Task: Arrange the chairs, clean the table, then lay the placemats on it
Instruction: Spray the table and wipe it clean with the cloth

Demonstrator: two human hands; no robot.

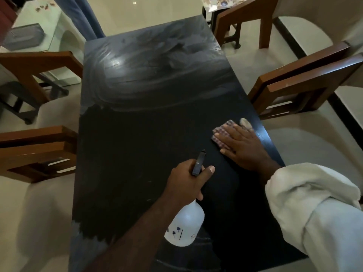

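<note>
Head view: a dark desk (137,118) runs away from the camera, with smeared streaks on its far half. The left hand (186,179) grips the neck of a white spray bottle (184,224), fingers curled round it. Its black nozzle (199,161) points toward the far end and the body tilts back over the near desk. How much liquid is inside cannot be told. The right hand (242,147) lies flat, fingers straight, pressing a checked cloth (221,132) onto the desk near its right edge. A white rolled sleeve (314,197) covers that arm. Wooden chairs stand on both sides: two left (37,152) (39,67), one right (306,83), one far right (249,16). A grey box (23,36) sits on a glass side table (53,16) at top left, contents hidden.
</note>
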